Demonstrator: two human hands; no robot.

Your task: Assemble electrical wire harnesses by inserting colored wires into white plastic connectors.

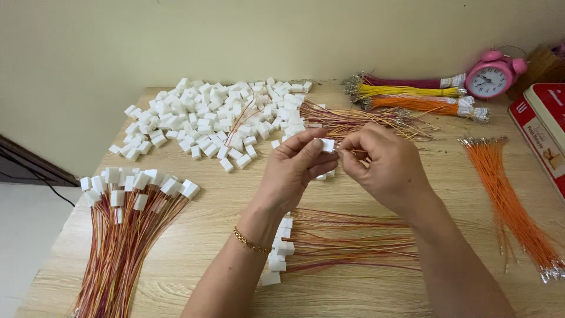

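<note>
My left hand [294,168] pinches a small white plastic connector [327,145] between thumb and fingers above the table's middle. My right hand [382,162] meets it from the right, fingertips closed on thin wires [351,154] at the connector's side. Behind the hands lies a big heap of loose white connectors [212,118]. Below my wrists rests a row of finished harnesses [329,241], white connectors with red and yellow wires. A gold bracelet circles my left wrist.
A large bundle of finished harnesses [126,229] lies at the left. Loose orange wires [509,200] spread at the right, tied maroon, yellow and orange bundles [412,91] at the back, beside a pink alarm clock [493,75] and red boxes [544,126]. The wooden table [218,194] ends left.
</note>
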